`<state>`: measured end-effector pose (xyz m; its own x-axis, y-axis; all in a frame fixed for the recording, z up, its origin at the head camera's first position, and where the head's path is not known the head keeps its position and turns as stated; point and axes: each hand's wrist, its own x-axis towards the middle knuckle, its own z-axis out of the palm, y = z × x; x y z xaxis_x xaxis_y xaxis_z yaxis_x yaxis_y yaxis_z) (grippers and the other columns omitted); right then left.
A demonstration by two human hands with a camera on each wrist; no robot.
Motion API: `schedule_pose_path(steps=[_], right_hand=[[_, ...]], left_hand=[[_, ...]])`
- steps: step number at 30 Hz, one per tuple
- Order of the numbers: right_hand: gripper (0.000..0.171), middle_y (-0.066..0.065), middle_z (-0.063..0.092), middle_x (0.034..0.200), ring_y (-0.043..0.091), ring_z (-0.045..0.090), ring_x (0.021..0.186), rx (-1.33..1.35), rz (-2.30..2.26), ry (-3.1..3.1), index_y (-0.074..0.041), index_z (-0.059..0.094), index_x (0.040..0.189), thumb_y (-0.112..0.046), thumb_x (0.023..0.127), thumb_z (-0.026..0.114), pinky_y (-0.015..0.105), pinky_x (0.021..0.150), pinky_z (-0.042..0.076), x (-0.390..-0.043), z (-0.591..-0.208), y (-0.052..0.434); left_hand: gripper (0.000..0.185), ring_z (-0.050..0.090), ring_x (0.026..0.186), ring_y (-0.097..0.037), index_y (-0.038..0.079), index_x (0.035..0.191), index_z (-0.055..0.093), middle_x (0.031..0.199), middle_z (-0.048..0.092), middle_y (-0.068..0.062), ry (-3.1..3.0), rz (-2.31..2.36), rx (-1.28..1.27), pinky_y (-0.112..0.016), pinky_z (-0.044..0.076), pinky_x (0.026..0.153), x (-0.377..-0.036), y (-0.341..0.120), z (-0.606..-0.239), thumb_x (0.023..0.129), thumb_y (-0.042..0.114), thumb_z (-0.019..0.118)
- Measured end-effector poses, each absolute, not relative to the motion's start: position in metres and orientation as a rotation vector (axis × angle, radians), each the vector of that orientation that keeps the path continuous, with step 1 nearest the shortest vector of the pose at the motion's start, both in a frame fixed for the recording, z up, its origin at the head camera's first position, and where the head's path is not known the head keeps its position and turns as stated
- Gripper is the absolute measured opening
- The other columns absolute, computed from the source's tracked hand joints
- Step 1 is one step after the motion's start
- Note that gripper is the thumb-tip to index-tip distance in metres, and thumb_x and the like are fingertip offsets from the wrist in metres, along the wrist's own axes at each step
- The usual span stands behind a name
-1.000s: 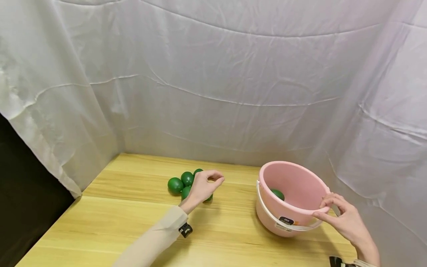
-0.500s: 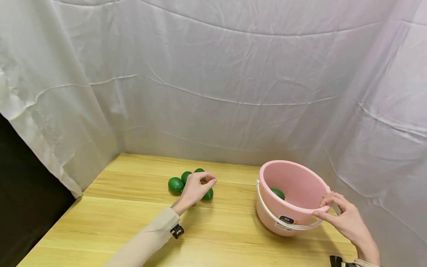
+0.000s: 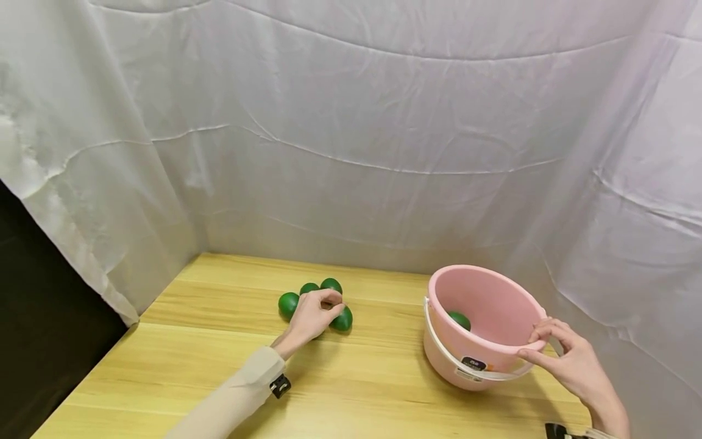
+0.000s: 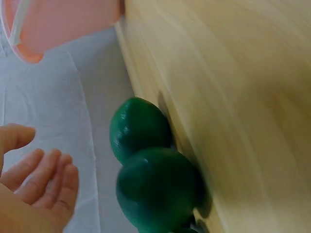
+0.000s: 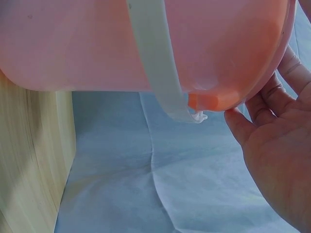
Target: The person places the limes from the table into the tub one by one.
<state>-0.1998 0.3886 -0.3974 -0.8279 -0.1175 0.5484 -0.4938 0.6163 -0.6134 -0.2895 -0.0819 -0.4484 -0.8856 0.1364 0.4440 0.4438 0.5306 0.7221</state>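
Note:
Several dark green, lime-like fruits lie clustered on the table, among them a left fruit, a back fruit and a right fruit. My left hand hovers over this cluster and hides part of it. In the left wrist view the left hand has loosely bent fingers, a gap to the thumb, and nothing held; two fruits sit beside it. A pink bucket tilts on the right, with a green fruit inside. My right hand pinches its rim between thumb and fingers.
The bucket's white handle hangs down on its near side. Light curtains close off the back and sides of the wooden table. A dark area lies past the table's left edge.
My left hand has moved left and down toward the near side of the fruits, baring the right and back ones. My right hand stays at the bucket's rim.

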Motion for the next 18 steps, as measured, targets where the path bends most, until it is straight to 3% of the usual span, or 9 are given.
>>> schedule_pose_path(steps=[5,11,18], right_hand=[[0.026,-0.016,0.055,0.101,-0.002,0.045,0.120,0.499,1.102,-2.372,-0.005,0.064,0.082,0.008,0.070,0.082,0.001,0.101,0.029,-0.201,-0.397,0.388],[0.026,-0.013,0.056,0.102,-0.002,0.044,0.120,0.493,1.100,-2.376,-0.005,0.064,0.082,0.008,0.070,0.082,0.001,0.101,0.029,-0.200,-0.396,0.389],[0.026,-0.017,0.055,0.104,-0.003,0.046,0.118,0.479,1.095,-2.369,-0.005,0.064,0.082,0.008,0.069,0.082,0.002,0.100,0.030,-0.199,-0.396,0.390]], left_hand=[[0.028,0.069,0.099,-0.027,0.007,0.114,0.071,0.111,0.073,-0.008,-2.514,-1.193,-0.428,-0.040,0.057,0.083,-0.286,-0.093,-0.453,0.088,0.018,0.073],[0.035,0.067,0.109,-0.029,0.004,0.117,0.069,0.115,0.071,-0.013,-2.586,-1.087,-0.358,-0.043,0.055,0.089,-0.285,-0.104,-0.457,0.084,0.014,0.076],[0.038,0.063,0.089,-0.020,0.002,0.115,0.069,0.110,0.071,-0.011,-2.687,-0.963,-0.355,-0.038,0.055,0.077,-0.285,-0.110,-0.461,0.080,0.014,0.079]])
